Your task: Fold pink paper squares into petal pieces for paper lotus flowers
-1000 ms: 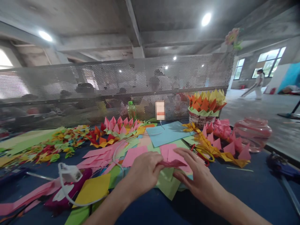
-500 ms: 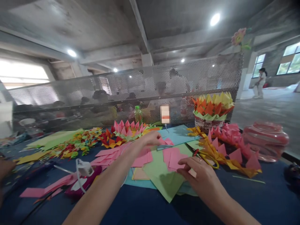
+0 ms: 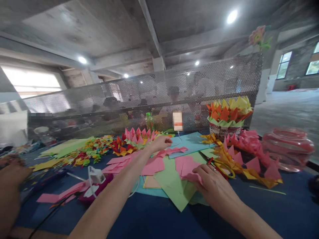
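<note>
My left hand [image 3: 160, 143] hovers over the back of the work area, its fingers loosely bent and apart, holding nothing that I can see. Just below and right of it, a row of small folded pink paper pieces [image 3: 171, 151] lies at the near edge of a light blue sheet [image 3: 190, 145]. My right hand [image 3: 209, 177] pinches the near edge of a pink paper square [image 3: 185, 167] from a small pile on green sheets [image 3: 175, 191]; the thumb is mostly hidden. Red-and-yellow-handled scissors [image 3: 225, 171] lie just beyond the right hand.
Pink and gold folded petals [image 3: 253, 164] and a clear pink jar [image 3: 287, 149] stand right. A paper-flower basket [image 3: 225, 118], phone [image 3: 177, 120] and bottle [image 3: 149, 121] line the mesh partition [image 3: 139, 89]. Left are a purple device [image 3: 86, 199], paper scraps [image 3: 91, 149] and another person's hand [image 3: 12, 179].
My right hand's fingers have closed onto the pink square. My left hand has lifted slightly, and more of the folded pink row shows. The view has swung a little left.
</note>
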A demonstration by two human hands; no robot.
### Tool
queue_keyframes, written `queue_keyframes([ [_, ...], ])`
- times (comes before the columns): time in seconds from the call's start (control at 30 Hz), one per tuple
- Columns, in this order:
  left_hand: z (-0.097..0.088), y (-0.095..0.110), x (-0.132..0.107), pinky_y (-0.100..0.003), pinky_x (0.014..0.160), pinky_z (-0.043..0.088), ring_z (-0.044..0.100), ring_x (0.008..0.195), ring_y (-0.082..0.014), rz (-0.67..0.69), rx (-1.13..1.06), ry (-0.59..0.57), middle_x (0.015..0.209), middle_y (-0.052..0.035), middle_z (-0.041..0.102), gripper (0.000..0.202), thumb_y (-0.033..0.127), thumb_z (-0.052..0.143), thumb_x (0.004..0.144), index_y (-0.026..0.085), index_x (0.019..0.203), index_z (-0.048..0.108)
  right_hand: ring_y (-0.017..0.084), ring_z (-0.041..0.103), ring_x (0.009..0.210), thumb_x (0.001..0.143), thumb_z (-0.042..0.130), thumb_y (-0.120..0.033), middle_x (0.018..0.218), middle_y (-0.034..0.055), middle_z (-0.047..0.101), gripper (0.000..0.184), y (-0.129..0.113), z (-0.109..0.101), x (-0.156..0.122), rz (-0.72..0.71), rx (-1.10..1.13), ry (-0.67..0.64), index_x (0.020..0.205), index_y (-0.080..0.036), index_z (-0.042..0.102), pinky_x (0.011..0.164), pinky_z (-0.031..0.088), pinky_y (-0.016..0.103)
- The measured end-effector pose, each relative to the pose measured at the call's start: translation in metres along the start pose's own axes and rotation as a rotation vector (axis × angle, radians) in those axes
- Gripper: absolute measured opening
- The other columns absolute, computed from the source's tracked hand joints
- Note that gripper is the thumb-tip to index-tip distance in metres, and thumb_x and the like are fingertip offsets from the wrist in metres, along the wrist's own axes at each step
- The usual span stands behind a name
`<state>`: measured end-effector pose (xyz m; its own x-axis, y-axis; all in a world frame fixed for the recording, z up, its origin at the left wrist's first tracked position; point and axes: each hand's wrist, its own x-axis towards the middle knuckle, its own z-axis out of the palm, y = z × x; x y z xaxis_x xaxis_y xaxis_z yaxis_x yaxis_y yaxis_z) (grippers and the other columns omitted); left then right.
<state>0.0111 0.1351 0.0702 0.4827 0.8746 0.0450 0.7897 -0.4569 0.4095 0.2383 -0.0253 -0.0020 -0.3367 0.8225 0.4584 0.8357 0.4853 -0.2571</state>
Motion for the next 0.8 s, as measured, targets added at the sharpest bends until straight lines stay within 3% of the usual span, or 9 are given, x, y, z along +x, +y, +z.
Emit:
queue_keyframes([
  [0.13,-0.003,0.004,-0.029,-0.042,0.085,0.053,0.061,0.101,-0.0228,0.027,-0.005,0.083,0.119,-0.0093,0.059,0.03,0.032,0.057,0.094,0.015,0.12,0.057,0.028,0.061,0.101,0.087,0.057,-0.015,0.112,0.0123,0.063,0.026,0.003,0.004,-0.002,0.006,-0.024,-0.021,0.112,-0.017,0.062,0.086,0.048,0.042],
  [0.2,0.001,0.009,-0.048,-0.04,0.082,0.053,0.063,0.095,-0.0214,0.042,-0.005,0.127,0.109,-0.0072,0.063,0.025,0.033,0.057,0.094,0.013,0.109,0.062,0.029,0.061,0.104,0.086,0.057,-0.015,0.116,0.0138,0.063,0.027,0.005,0.005,-0.002,0.007,-0.032,-0.024,0.113,-0.016,0.062,0.088,0.048,0.044],
  [0.27,0.01,0.016,-0.068,-0.034,0.082,0.05,0.064,0.087,-0.0212,0.066,-0.007,0.181,0.093,-0.0051,0.068,0.021,0.028,0.053,0.094,0.014,0.091,0.069,0.03,0.06,0.108,0.087,0.056,-0.016,0.12,0.0146,0.062,0.027,0.006,0.007,-0.002,0.004,-0.039,-0.03,0.114,-0.016,0.061,0.09,0.047,0.045],
  [0.33,0.022,0.024,-0.087,-0.032,0.082,0.046,0.064,0.086,-0.0203,0.084,-0.009,0.234,0.089,-0.0054,0.07,0.018,0.026,0.057,0.091,0.015,0.082,0.069,0.03,0.059,0.112,0.088,0.056,-0.017,0.125,0.016,0.061,0.029,0.009,0.01,-0.001,0.003,-0.049,-0.038,0.117,-0.016,0.061,0.092,0.047,0.046],
  [0.43,0.044,0.035,-0.108,-0.029,0.079,0.045,0.064,0.083,-0.0195,0.126,-0.015,0.25,0.083,-0.0048,0.07,0.024,0.034,0.062,0.088,0.016,0.073,0.068,0.033,0.056,0.119,0.089,0.054,-0.018,0.133,0.0199,0.057,0.037,0.014,0.016,-0.001,0.012,-0.07,-0.051,0.125,-0.013,0.056,0.094,0.046,0.049],
  [0.53,0.061,0.04,-0.116,-0.028,0.08,0.043,0.063,0.083,-0.0186,0.184,-0.027,0.241,0.083,-0.0027,0.07,0.019,0.033,0.064,0.087,0.019,0.076,0.068,0.035,0.056,0.12,0.087,0.053,-0.014,0.134,0.0217,0.057,0.042,0.018,0.019,0.0,0.022,-0.088,-0.071,0.129,-0.01,0.054,0.094,0.045,0.051],
  [0.63,0.071,0.038,-0.116,-0.027,0.082,0.042,0.062,0.085,-0.0174,0.225,-0.046,0.246,0.084,-0.0014,0.07,0.014,0.028,0.061,0.09,0.019,0.081,0.068,0.033,0.061,0.114,0.083,0.053,-0.007,0.126,0.018,0.064,0.042,0.018,0.017,0.0,0.023,-0.099,-0.093,0.124,-0.014,0.058,0.092,0.047,0.05],
  [0.8,0.077,0.03,-0.12,-0.027,0.081,0.04,0.061,0.087,-0.0175,0.231,-0.094,0.263,0.086,-0.0008,0.068,0.012,0.024,0.058,0.091,0.019,0.083,0.066,0.032,0.064,0.108,0.084,0.054,-0.009,0.115,0.0148,0.07,0.028,0.014,0.011,0.001,0.014,-0.105,-0.093,0.107,-0.019,0.067,0.091,0.045,0.049],
])
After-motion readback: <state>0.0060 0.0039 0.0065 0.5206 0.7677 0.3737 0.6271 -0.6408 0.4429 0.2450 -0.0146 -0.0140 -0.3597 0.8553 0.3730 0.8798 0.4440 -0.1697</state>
